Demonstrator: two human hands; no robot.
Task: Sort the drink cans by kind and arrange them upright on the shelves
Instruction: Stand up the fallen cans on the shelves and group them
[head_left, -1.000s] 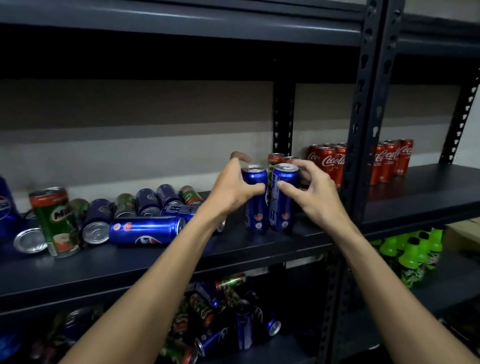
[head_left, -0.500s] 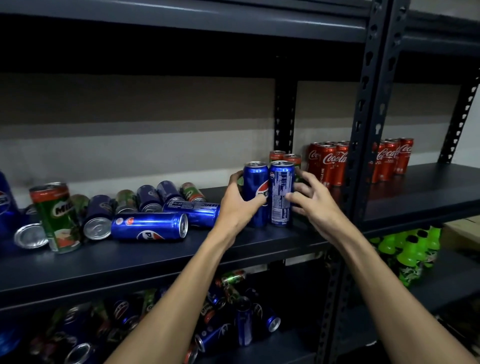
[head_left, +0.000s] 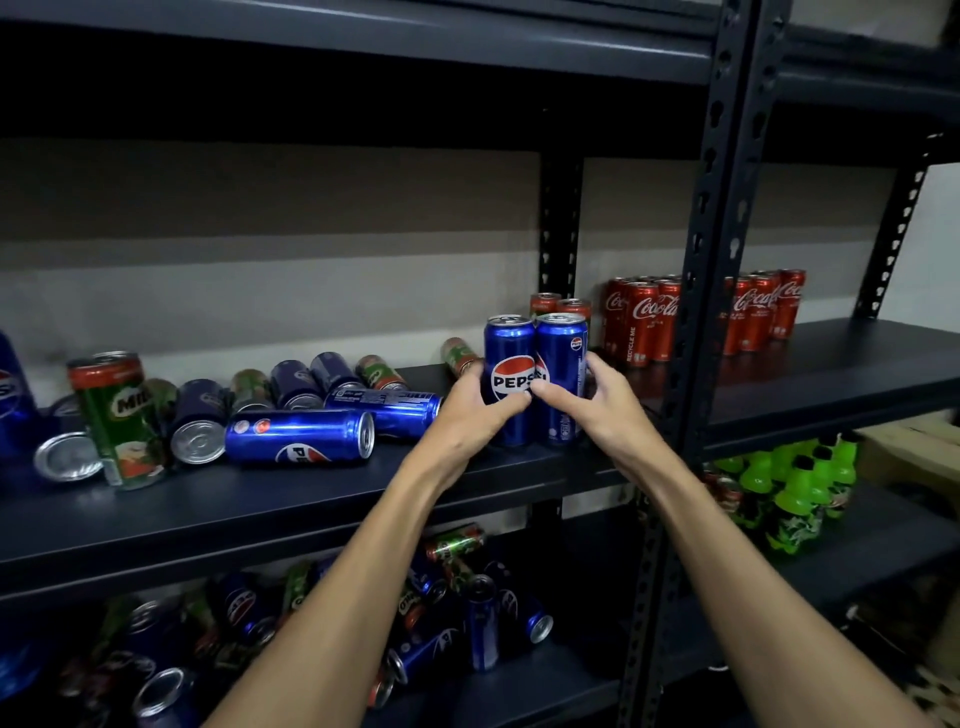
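Two blue Pepsi cans stand upright side by side on the middle shelf (head_left: 291, 509). My left hand (head_left: 470, 415) wraps the left Pepsi can (head_left: 508, 353). My right hand (head_left: 597, 405) grips the right Pepsi can (head_left: 562, 358). Behind them stand two green Milo cans (head_left: 558, 304). Red Coca-Cola cans (head_left: 644, 319) stand grouped to the right, with more past the post. To the left lie a blue Pepsi can (head_left: 298, 435) on its side and several mixed cans (head_left: 291, 384). A Milo can (head_left: 117, 415) stands upright at far left.
A dark perforated shelf post (head_left: 717, 270) rises just right of my right hand. The lower shelf holds a heap of mixed cans (head_left: 457, 613). Green bottles (head_left: 795, 493) stand at lower right beside a cardboard box (head_left: 909, 452).
Both hands have set the two Pepsi cans lower on the shelf and turned them; the left can's logo now faces me. My hands slid down their sides.
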